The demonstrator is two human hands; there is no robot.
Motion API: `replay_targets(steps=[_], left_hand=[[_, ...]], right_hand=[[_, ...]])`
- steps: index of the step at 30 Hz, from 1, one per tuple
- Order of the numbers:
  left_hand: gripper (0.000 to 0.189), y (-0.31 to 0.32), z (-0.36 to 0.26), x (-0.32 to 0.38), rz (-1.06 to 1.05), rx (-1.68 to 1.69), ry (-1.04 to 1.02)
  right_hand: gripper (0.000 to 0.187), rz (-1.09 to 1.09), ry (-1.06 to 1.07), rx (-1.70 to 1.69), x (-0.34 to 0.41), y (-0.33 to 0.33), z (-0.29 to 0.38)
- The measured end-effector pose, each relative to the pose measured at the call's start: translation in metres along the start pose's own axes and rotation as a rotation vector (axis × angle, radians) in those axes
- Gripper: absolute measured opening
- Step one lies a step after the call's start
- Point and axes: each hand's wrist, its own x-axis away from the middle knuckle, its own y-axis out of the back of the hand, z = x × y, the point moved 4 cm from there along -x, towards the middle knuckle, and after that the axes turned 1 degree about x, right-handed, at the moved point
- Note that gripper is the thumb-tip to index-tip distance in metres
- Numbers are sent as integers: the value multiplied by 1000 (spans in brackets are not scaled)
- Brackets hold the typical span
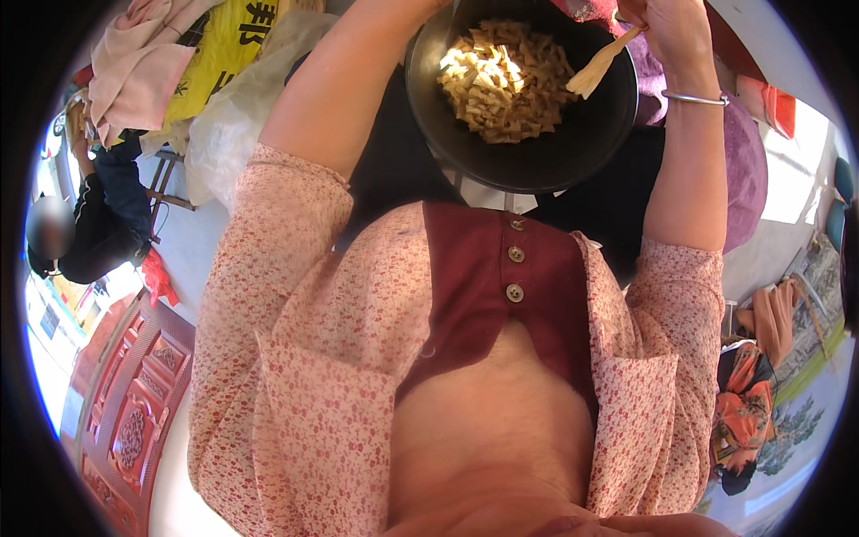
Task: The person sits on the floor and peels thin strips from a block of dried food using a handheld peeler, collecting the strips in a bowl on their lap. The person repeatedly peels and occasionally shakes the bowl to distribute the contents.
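Observation:
My right hand (674, 37), at the top right with a silver bangle on its wrist, pinches one end of a pale flat strip (602, 64). The strip hangs over the right rim of a dark round basin (537, 164), its free end pointing inside. Heaped in the basin are many short, pale brown cut pieces (513, 111), some in bright sunlight. My left forearm reaches to the top edge near the basin's left rim; the left hand itself is out of view. A pink-red fabric-like thing (594, 12) shows beside my right fingers, partly cut off.
At the left are a translucent plastic bag (228, 127), a yellow printed bag (235, 60) and a pink cloth (134, 80). Purple fabric (741, 174) lies at the right. A person in dark clothes (107, 228) and another in orange (745, 409) are nearby. A carved red panel (134, 423) stands lower left.

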Motion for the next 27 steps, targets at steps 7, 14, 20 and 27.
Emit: replay_targets(steps=[7, 14, 20, 27], left_hand=[[34, 0, 5, 2, 208, 526, 328], [36, 3, 9, 11, 368, 1297, 196], [38, 15, 6, 4, 393, 485, 205], [28, 8, -16, 2, 81, -129, -227]], right_hand=[[20, 83, 48, -129, 8, -15, 18], [11, 87, 190, 1, 20, 26, 31], [18, 30, 98, -12, 21, 33, 23], [17, 25, 54, 241, 15, 15, 12]])
